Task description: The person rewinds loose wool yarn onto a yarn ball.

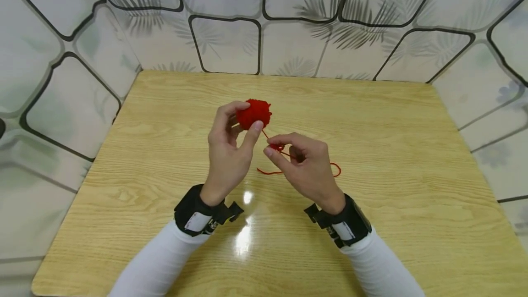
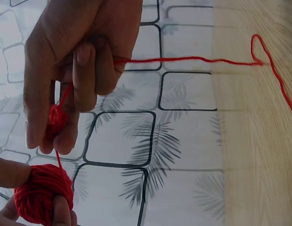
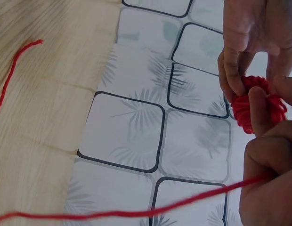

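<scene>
A red ball of yarn [image 1: 255, 113] is gripped between the thumb and fingers of my left hand [image 1: 231, 145], raised over the wooden table. My right hand [image 1: 305, 162], just to the right and lower, pinches a small bunch of red yarn [image 1: 277, 147] between thumb and forefinger. A short strand runs from the ball to that bunch, plain in the left wrist view beside the ball [image 2: 42, 193]. From under the curled fingers of the right hand a loose tail of yarn [image 2: 193, 59] trails off to the tabletop.
The light wooden table [image 1: 165, 104] meets a wall [image 1: 288, 45] papered with stone outlines and leaf prints at its far edge. The yarn's loose end [image 1: 268, 172] and a loop [image 1: 336, 169] lie low by the right hand. Both wrists wear black bands [image 1: 198, 214].
</scene>
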The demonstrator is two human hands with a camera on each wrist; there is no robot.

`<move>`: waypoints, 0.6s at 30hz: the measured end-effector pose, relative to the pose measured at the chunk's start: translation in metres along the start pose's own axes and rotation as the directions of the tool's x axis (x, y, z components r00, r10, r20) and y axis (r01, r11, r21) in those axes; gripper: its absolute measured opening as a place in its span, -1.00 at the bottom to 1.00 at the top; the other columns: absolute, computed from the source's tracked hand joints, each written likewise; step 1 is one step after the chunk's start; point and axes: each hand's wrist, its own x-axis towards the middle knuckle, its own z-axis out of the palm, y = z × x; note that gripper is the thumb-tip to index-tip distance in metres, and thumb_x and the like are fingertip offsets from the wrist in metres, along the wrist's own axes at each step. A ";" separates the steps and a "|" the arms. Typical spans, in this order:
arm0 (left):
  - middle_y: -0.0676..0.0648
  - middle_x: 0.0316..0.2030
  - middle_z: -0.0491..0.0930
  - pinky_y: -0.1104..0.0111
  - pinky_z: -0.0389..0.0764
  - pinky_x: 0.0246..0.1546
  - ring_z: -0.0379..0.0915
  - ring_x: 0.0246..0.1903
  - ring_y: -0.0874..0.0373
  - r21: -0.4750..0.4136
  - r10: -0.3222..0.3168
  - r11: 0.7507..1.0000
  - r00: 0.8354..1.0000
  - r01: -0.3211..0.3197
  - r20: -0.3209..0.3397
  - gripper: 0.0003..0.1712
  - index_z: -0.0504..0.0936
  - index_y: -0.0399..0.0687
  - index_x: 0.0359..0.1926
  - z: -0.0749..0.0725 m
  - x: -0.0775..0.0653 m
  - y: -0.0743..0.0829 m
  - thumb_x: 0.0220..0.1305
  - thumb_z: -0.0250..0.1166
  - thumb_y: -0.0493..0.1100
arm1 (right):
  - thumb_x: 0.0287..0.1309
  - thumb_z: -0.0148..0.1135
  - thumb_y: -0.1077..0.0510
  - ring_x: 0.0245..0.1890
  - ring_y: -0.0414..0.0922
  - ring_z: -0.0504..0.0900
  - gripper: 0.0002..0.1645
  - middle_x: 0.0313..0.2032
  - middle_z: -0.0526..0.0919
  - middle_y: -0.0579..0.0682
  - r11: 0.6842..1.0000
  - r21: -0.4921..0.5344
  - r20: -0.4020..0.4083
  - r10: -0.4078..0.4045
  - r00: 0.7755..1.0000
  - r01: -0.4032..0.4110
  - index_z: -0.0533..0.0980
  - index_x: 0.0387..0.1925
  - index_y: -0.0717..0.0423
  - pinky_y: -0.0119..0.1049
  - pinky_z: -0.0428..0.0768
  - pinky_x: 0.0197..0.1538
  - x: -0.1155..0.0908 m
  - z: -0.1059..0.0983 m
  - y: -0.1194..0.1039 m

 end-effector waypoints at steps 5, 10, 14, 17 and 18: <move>-0.25 0.11 0.46 0.16 0.61 0.09 0.49 0.06 -0.08 -0.003 0.064 0.998 0.993 -0.065 -0.096 -0.56 0.38 -0.47 0.16 -0.003 0.006 0.000 0.29 0.27 -0.54 | 0.17 0.38 0.44 -0.77 -0.25 0.11 -0.78 -0.36 0.76 -0.05 0.999 0.030 0.028 0.015 0.999 -0.016 0.74 -0.16 0.20 -0.41 0.09 -0.68 -0.005 -0.002 -0.001; -0.19 0.06 0.50 0.20 0.63 0.05 0.49 0.04 -0.10 -0.008 0.108 0.994 0.978 -0.111 -0.177 -0.60 0.39 -0.49 0.11 -0.009 0.017 0.000 0.28 0.26 -0.54 | 0.22 0.36 0.39 -0.78 -0.28 0.18 -0.82 -0.36 0.78 -0.04 0.997 -0.024 0.034 0.068 0.997 -0.068 0.74 -0.15 0.20 -0.42 0.12 -0.69 -0.012 -0.009 -0.001; -0.20 0.03 0.54 0.23 0.64 0.02 0.50 0.02 -0.13 -0.004 0.122 0.992 0.959 -0.127 -0.255 -0.64 0.41 -0.43 0.09 -0.017 0.024 0.000 0.29 0.25 -0.54 | 0.26 0.35 0.34 -0.69 -0.29 0.42 -0.85 -0.37 0.78 -0.05 0.986 -0.104 0.061 0.135 0.989 -0.128 0.74 -0.16 0.19 -0.42 0.17 -0.66 -0.018 -0.015 0.000; -0.23 0.00 0.55 0.23 0.64 0.03 0.50 0.02 -0.15 -0.016 0.112 0.992 0.951 -0.121 -0.288 -0.66 0.43 -0.39 0.07 -0.021 0.026 0.000 0.30 0.23 -0.54 | 0.25 0.35 0.35 -0.57 -0.24 0.57 -0.86 -0.38 0.77 -0.06 0.975 -0.152 0.068 0.174 0.982 -0.162 0.73 -0.17 0.20 -0.42 0.23 -0.62 -0.022 -0.019 0.002; -0.24 0.00 0.56 0.22 0.63 0.05 0.50 0.02 -0.15 -0.024 0.105 0.993 0.949 -0.117 -0.296 -0.67 0.43 -0.37 0.06 -0.021 0.026 0.000 0.30 0.23 -0.54 | 0.25 0.35 0.36 -0.56 -0.24 0.57 -0.86 -0.39 0.77 -0.06 0.972 -0.164 0.068 0.183 0.981 -0.170 0.73 -0.18 0.21 -0.42 0.26 -0.60 -0.024 -0.020 0.003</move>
